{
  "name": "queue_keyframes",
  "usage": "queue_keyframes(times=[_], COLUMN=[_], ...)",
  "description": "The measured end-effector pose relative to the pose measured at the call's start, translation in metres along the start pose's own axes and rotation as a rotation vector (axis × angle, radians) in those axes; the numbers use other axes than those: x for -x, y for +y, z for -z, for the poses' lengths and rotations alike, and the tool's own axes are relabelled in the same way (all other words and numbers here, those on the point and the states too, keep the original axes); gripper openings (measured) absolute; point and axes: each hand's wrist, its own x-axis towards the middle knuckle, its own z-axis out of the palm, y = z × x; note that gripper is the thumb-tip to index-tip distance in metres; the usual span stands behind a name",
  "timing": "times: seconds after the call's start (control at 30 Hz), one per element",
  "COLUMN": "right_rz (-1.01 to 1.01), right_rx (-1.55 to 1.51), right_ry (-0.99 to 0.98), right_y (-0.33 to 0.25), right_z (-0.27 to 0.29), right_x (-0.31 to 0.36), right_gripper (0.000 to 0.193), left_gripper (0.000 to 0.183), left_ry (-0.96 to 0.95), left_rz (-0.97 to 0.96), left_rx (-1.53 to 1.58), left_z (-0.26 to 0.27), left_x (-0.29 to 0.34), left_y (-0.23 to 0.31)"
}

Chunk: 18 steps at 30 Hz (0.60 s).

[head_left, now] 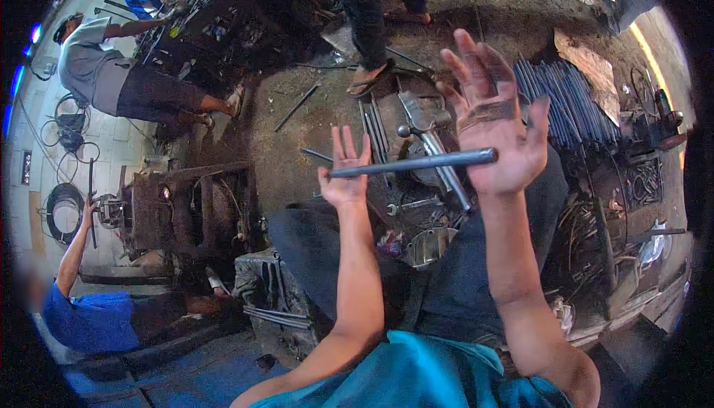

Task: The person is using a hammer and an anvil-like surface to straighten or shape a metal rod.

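Note:
A grey metal rod (416,163) lies level across both my upturned palms, in front of my knees. My left hand (346,174) is open, its fingers stretched away from me, with the rod's left end on the palm. My right hand (494,129) is open too, fingers spread and thumb out. The rod's right end rests by the heel of that palm, which is darkly smudged and has a dark band across it. Beyond the rod, a hammer-like metal tool with a ball end (404,131) lies on the ground between my hands. A wrench (418,205) lies nearer my legs.
Many dark metal rods (569,103) are heaped at right, beside a brown sheet (587,66). A metal block (279,304) stands by my left leg, near a machine frame (193,207). A person (364,21) stands ahead; other people are at left.

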Motion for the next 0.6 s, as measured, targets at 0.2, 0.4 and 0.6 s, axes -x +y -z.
queue_keyframes(times=[0.2,0.4,0.6], right_rz=[-0.381,-0.601,-0.780], right_rx=[-0.133,-0.401,-0.854], right_ry=[0.203,0.331,0.290], right_y=[0.027,0.073,0.105], right_z=[0.089,0.104,0.085], right_x=[0.015,0.051,0.075], right_gripper=[0.069,0.069,0.077], left_gripper=[0.079,0.083,0.098], left_ry=[-0.404,-0.779,-0.903], left_rz=[-0.190,-0.310,-0.246], left_rx=[-0.375,-1.100,-1.389], left_z=[-0.127,-0.193,-0.198], left_x=[0.028,0.069,0.113], left_y=[0.004,-0.062,-0.109])
